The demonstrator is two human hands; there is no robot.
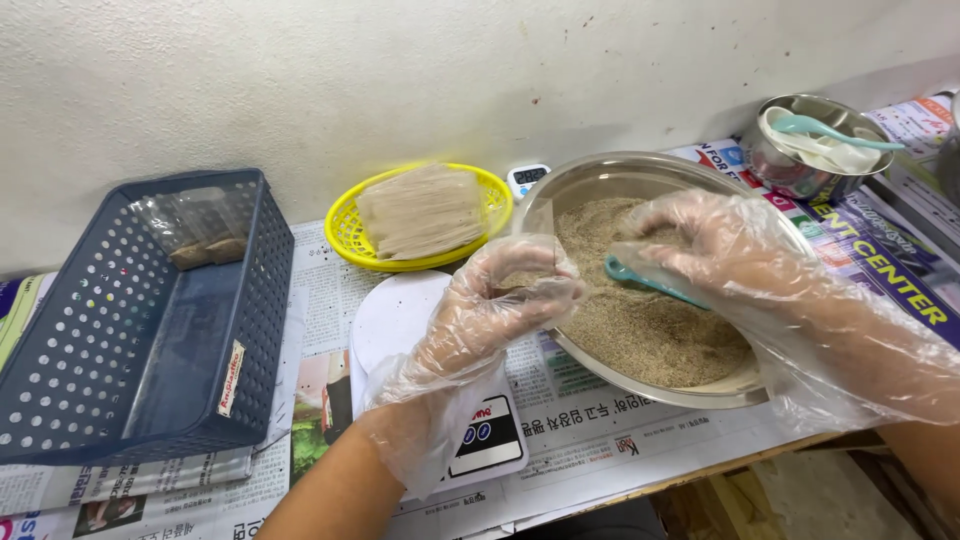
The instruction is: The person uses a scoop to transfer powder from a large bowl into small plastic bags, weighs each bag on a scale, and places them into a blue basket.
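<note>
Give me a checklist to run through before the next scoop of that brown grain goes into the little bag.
1. Left hand holds the small clear bag over the bowl's rim: ok.
2. Bag mouth open: cannot tell.
3. Right hand grips the teal scoop: ok.
4. Metal bowl holds plenty of brown grain: ok.
5. White scale platform free: ok.
6. Both gloves on: ok.

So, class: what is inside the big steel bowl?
The steel bowl holds brown grainy powder and a teal scoop, gripped by the gloved right hand. That hand covers the scoop's far end and some powder; the bowl's bottom is buried.
</note>
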